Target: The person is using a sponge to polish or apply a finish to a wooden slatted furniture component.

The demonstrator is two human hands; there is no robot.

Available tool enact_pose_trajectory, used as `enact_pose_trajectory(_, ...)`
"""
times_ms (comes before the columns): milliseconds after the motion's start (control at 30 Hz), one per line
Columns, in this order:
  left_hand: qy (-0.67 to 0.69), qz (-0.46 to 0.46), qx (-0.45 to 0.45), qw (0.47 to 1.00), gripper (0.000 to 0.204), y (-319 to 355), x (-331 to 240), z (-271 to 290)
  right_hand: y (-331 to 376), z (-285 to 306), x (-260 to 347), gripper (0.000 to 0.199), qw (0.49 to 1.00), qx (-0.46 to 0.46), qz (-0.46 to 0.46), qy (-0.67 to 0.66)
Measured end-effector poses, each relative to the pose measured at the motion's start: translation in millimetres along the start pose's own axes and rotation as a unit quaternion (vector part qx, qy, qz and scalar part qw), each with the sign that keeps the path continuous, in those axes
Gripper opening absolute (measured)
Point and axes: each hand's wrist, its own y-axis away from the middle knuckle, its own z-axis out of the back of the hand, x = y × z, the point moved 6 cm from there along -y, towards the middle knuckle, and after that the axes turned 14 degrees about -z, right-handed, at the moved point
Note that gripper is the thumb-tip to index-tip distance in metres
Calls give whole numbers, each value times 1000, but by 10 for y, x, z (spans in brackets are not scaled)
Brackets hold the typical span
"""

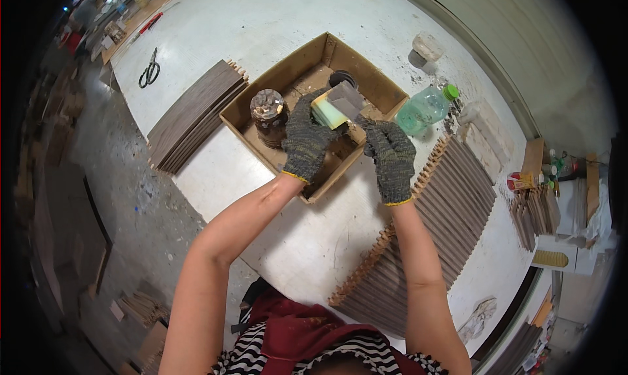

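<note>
our left hand [306, 139] grips the sponge block [335, 107]; right hand [390, 158] seemingly pinches its edge; it may slip into the cardboard tray [376, 80].

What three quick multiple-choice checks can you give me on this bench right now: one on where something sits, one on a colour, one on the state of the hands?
1. Where do the scissors lie?
A. inside the cardboard tray
B. on the white table, far left of the tray
C. on the slat stack at right

2. What colour is the cap of the plastic bottle?
A. red
B. white
C. green

3. What is the left hand doing?
A. gripping a yellow-green sponge block over the tray
B. resting flat on the table
C. holding the scissors

Answers:
1 B: the scissors sit on the bare table, apart from the cardboard tray.
2 C: the bottle lying right of the tray has a green cap.
3 A: the gloved left hand is closed on the sponge block, with the right hand beside it above the tray.
</note>
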Motion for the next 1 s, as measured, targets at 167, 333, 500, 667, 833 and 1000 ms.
enact_pose_trajectory(167,-24,39,21,999,70,15,5,6,-114,249,92,16,998,-63,-20,11)
enact_pose_trajectory(333,-15,46,26,999,71,12,23,-7,-66,293,46,17,998,-28,-61,-18)
enact_pose_trajectory(500,16,53,24,998,70,13,36,-8,-75,340,102,19,998,-33,-31,-46)
enact_pose_trajectory(667,-5,26,32,999,67,9,-19,-19,-62,397,133,19,1000,-3,5,19)
enact_pose_trajectory(833,27,39,30,998,68,7,-15,-15,-112,398,89,23,997,-20,-73,-20)
enact_pose_trajectory(1000,-30,6,23,999,66,7,-4,-20,63,173,215,19,995,-7,60,80)
